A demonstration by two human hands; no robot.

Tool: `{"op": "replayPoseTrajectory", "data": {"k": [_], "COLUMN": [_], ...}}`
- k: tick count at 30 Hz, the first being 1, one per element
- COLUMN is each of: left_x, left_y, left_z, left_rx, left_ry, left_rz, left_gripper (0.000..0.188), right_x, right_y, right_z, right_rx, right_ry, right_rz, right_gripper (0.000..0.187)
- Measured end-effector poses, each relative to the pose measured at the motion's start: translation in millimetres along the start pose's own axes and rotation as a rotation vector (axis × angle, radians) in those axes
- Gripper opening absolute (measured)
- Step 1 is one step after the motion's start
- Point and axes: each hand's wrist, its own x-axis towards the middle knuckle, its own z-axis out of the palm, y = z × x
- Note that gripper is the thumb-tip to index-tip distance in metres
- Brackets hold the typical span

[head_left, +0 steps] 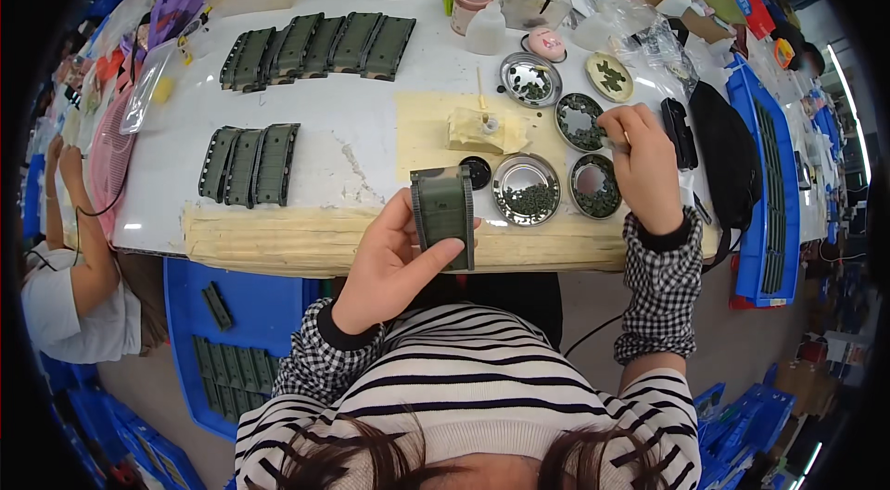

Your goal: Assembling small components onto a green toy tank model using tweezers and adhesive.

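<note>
In my left hand (375, 272) is a dark green curved plastic panel (443, 207) with ribbed side edges, held upright near the table's front edge, my thumb across its lower face. My right hand (649, 175) is over the right side of two round metal dishes, an upper dish (576, 107) and a lower dish (584, 177), both holding small dark green pieces. Its fingers are pinched; whatever is between them cannot be made out. To their left stands another metal dish (521, 165) of small green pieces. A small black round cap (476, 172) lies beside the panel.
Several matching green panels stand in a back row (320, 47) and a nearer row (248, 165) at left. A tape-covered block (487, 130) sits mid-table. Blue trays (176, 305) flank the table, holding green parts. A black pouch (726, 165) lies right; another person's arm (88, 240) shows left.
</note>
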Motion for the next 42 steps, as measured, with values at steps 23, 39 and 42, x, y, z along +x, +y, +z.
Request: {"op": "replayPoseTrajectory", "data": {"k": [23,39,42], "left_x": [-2,-10,-12], "left_y": [-7,-3,-1], "left_z": [-6,1,2], "left_rx": [0.106,0.212,0.259], "left_ry": [0.042,0.062,0.064], "left_rz": [0.076,0.058,0.055], "left_gripper": [0.049,0.043,0.041], "right_x": [15,-25,-21], "right_y": [-2,-105,-104], "right_z": [-7,19,22], "right_rx": [0.318,0.65,0.672], "right_ry": [0.07,0.029,0.025], "right_rz": [-0.057,-0.181,-0.227], "right_gripper": [0.016,0.019,0.019]}}
